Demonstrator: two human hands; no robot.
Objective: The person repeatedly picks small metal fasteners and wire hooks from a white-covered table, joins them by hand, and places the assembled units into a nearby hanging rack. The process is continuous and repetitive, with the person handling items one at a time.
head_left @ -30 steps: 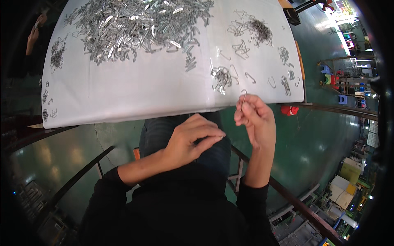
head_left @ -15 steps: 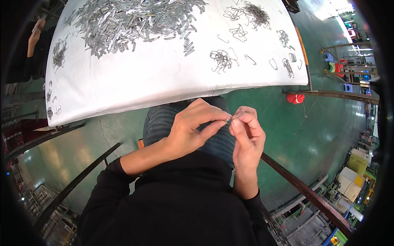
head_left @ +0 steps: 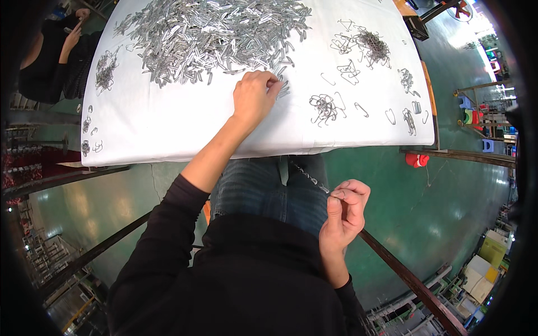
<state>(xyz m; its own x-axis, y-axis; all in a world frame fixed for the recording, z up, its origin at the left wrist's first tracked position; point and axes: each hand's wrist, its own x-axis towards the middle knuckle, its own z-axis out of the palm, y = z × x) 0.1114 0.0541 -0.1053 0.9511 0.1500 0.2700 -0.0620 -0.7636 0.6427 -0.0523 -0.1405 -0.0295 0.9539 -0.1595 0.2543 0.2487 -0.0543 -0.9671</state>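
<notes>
My left hand (head_left: 253, 96) reaches onto the white-covered table (head_left: 168, 134), its fingers curled and pinched on a small metal piece at the near edge of a big heap of silvery metal pieces (head_left: 207, 33). Over my lap, my right hand (head_left: 346, 208) is closed, thumb and fingers pinching one end of a thin chain of linked metal pieces (head_left: 307, 175). The chain runs up and left across my jeans toward the table's front edge.
Small tangles of wire hooks (head_left: 324, 107) and single hooks lie on the table's right part, with a denser tangle (head_left: 371, 43) farther back. Another person in black (head_left: 59, 53) sits at the far left corner. A red object (head_left: 414, 160) and dark metal bars (head_left: 403, 274) lie over the green floor.
My two hands were together in front of my body working on the metal pieces. The left hand has since stretched forward to the heap, and the right hand has dropped toward my lap with the chain.
</notes>
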